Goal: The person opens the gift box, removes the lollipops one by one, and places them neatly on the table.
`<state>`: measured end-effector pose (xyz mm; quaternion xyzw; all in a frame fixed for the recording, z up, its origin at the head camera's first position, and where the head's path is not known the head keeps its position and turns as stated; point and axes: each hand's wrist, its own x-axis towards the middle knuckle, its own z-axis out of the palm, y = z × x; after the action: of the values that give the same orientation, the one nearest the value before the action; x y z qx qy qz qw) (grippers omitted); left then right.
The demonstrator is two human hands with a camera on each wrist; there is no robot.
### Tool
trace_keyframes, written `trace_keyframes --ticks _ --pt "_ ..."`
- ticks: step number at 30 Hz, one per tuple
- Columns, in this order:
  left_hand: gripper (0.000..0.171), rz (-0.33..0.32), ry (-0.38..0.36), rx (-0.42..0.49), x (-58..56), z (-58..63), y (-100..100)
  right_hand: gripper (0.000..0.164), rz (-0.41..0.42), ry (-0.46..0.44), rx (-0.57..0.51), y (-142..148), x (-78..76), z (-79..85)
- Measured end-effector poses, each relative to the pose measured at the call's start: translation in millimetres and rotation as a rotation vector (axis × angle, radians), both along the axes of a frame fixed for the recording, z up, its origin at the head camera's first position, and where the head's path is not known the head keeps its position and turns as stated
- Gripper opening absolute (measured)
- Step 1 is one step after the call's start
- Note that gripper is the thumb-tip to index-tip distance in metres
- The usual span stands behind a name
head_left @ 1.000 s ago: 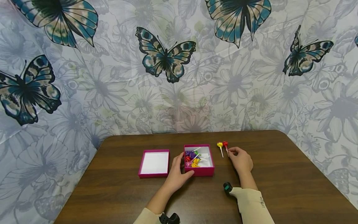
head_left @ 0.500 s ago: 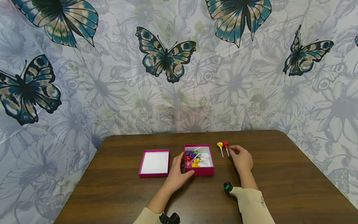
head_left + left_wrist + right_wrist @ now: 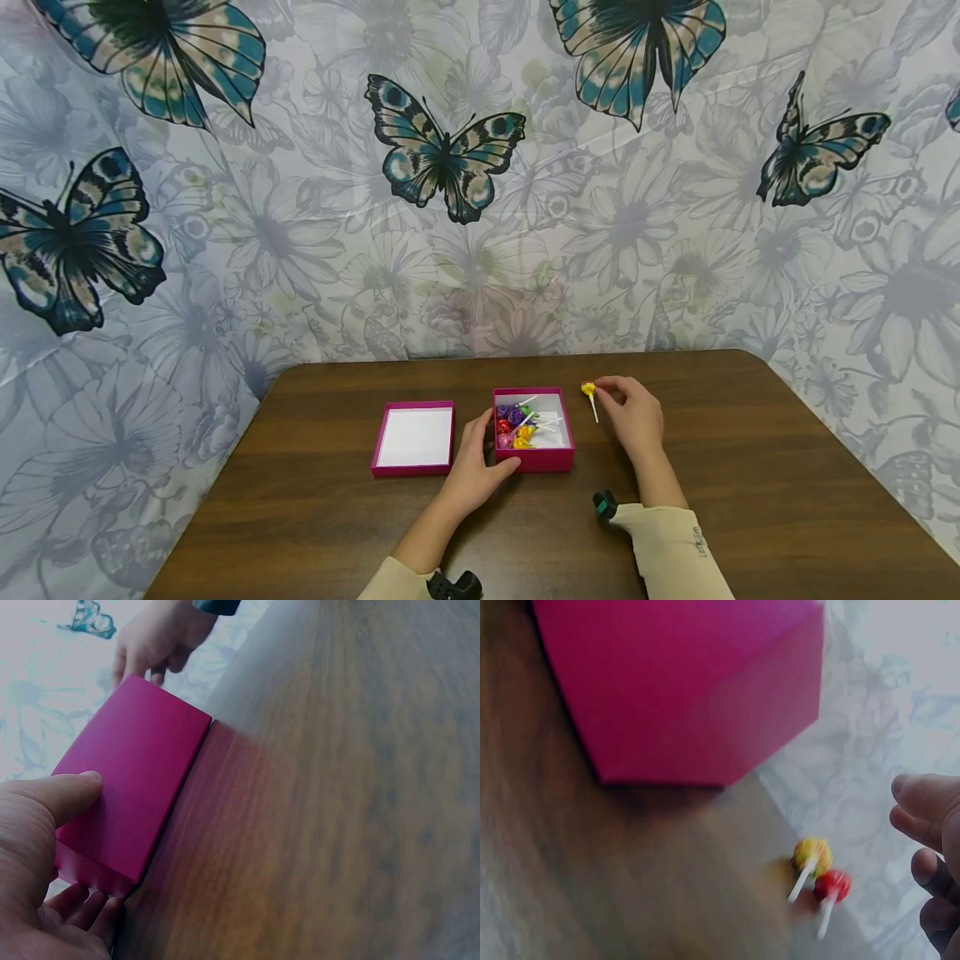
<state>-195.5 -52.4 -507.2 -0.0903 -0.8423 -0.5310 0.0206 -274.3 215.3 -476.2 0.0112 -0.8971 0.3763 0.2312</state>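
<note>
The left hand grips the left side of the pink box, thumb against its near wall, with a heap of wrapped lollipops inside — the pink-rimmed lid lies to its left on the wooden table. The right hand, fingers loosely bent and holding nothing, is just beside a yellow lollipop and a red lollipop — both lie close together right of the box.

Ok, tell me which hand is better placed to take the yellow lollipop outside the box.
Likely the right hand: it is close to the yellow lollipop and holds nothing. The left hand grips the pink box from its other side.
</note>
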Motion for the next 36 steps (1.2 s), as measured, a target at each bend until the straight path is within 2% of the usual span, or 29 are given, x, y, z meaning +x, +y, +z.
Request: trace_keyframes --ticks 4,10,21,30,36 --pt "0.088 0.004 -0.008 0.005 0.3 0.0 -0.4 0.011 0.057 0.024 0.015 -8.0 2.1 10.8" --pt "0.088 0.002 -0.004 0.001 1.2 -0.4 -1.3 0.015 0.184 -0.023 0.088 -25.3 7.3 22.4" --pt "0.089 -0.002 -0.019 -0.003 -1.0 -1.0 -1.4 0.016 0.382 -0.068 0.34 -56.9 11.7 33.1" --pt "0.087 -0.003 -0.027 0.004 -1.4 1.1 -0.8 0.014 0.476 -0.099 0.541 -67.5 1.4 33.6" --pt "0.087 0.0 -0.018 0.004 -0.6 0.5 -0.6 0.015 0.509 -0.046 0.609 -69.9 -1.0 31.3"
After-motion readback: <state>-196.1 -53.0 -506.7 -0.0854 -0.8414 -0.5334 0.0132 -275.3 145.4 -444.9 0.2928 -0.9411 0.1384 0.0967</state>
